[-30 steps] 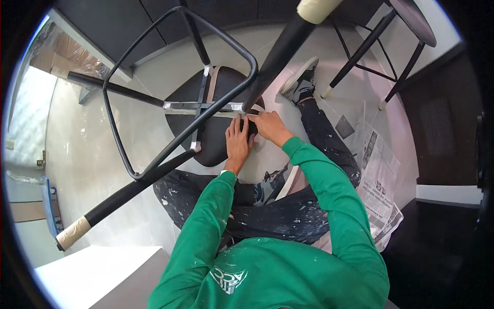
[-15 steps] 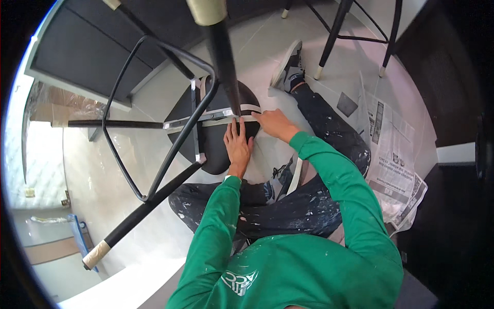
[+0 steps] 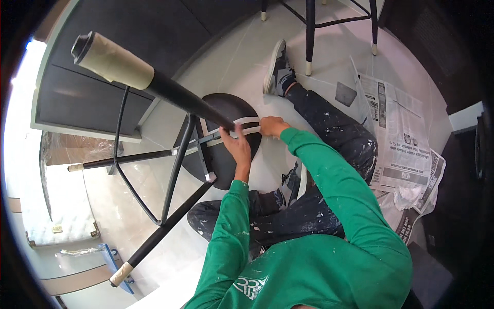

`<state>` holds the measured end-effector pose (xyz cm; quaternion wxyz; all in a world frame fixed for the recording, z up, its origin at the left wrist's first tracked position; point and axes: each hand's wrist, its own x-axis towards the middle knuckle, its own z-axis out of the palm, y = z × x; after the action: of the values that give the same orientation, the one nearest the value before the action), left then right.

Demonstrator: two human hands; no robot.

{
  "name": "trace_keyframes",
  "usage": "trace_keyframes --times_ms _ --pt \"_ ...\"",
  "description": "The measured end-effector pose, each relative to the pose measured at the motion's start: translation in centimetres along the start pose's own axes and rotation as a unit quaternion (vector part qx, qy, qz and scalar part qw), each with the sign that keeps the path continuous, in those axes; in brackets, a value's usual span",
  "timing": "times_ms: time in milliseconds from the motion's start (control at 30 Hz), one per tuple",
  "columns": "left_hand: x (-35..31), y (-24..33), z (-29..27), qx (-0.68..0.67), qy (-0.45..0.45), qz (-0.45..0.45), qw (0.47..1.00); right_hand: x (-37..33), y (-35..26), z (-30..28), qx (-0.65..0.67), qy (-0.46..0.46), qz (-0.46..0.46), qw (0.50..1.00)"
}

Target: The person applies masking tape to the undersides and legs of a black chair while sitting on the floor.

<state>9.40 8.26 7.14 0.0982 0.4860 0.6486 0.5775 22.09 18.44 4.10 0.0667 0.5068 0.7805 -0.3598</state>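
An upside-down stool rests on the floor before me, its dark seat [image 3: 234, 107] lowest. One black leg [image 3: 188, 105] slants up to the upper left, its end wrapped in beige tape [image 3: 117, 61]. At that leg's base my left hand [image 3: 239, 150] is closed around it, the fingertips partly hidden. Pale strips [image 3: 249, 120] cross the underside of the seat beside the metal bracket [image 3: 204, 152]. My right hand [image 3: 272, 126] is closed at the seat's right edge, on the end of a pale strip; its fingertips are hidden.
A black footrest ring [image 3: 119, 149] joins the stool's legs. Newspaper sheets [image 3: 399, 134] and a dark square piece [image 3: 346, 94] lie to the right. Another stool [image 3: 310, 36] stands at the far right. Dark cabinet fronts [image 3: 103, 77] and a plastic-wrapped box [image 3: 72, 149] are at left.
The stool has tipped and turned, its nearest leg swinging left and lower in view. My left hand has gone from lying flat on the seat to gripping the leg base. My right fingers have curled.
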Motion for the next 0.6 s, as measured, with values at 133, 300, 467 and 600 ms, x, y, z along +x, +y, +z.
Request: trace_keyframes --times_ms 133,300,467,600 --pt "1.5 -0.1 -0.2 -0.023 -0.040 -0.015 0.999 1.5 2.2 0.5 0.075 -0.089 0.008 0.993" --pt "1.2 -0.6 -3.4 -0.020 -0.056 -0.014 0.998 0.9 2.7 1.6 0.216 -0.134 0.021 0.967" --pt "1.2 2.4 -5.3 0.006 -0.119 0.006 0.993 0.3 4.3 1.5 0.211 -0.094 -0.055 0.971" --pt "1.0 2.2 -7.4 0.016 -0.110 0.013 0.994 -0.5 2.2 -0.2 0.165 -0.102 -0.074 0.978"
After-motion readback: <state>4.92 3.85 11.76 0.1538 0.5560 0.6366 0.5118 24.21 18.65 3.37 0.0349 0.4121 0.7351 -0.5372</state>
